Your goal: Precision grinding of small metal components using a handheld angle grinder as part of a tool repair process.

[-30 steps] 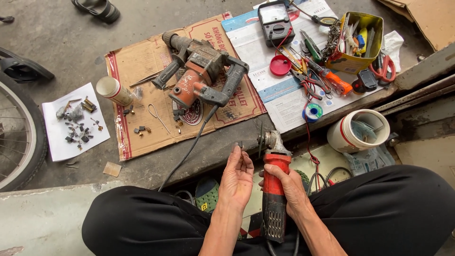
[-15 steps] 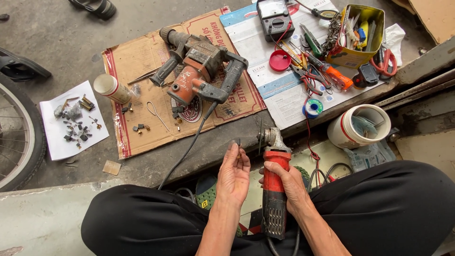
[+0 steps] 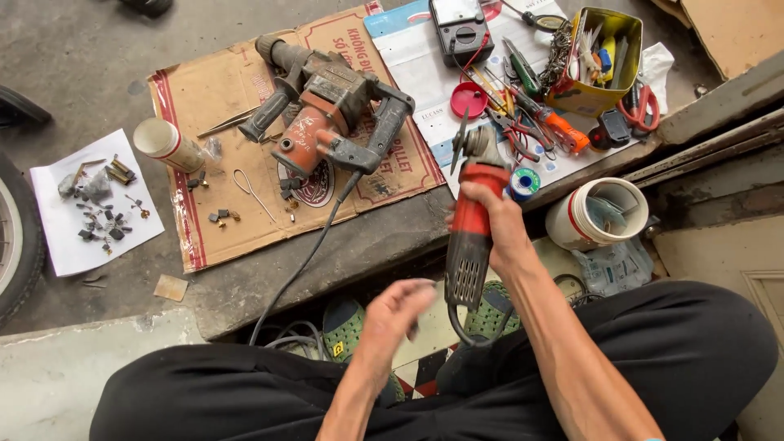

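Observation:
My right hand (image 3: 495,224) grips the red body of an angle grinder (image 3: 471,208), held upright with its thin disc at the top, above my lap. Its black cord loops down under my wrist. My left hand (image 3: 394,314) hovers lower and to the left, blurred, fingers loosely curled and holding nothing. Beyond the grinder lies a large orange and grey rotary hammer drill (image 3: 327,110) on a sheet of cardboard (image 3: 220,98), its black cord running down toward my knees.
A yellow tin of tools (image 3: 596,61), pliers, screwdrivers, a red lid and a meter (image 3: 461,28) lie on paper at the upper right. A white tub (image 3: 600,216) stands right. Small parts sit on white paper (image 3: 94,204) at left, beside a tyre (image 3: 16,245).
My right hand has lifted the grinder up and away from my lap. My left hand has let go of the grinder's head and dropped back to the lower left.

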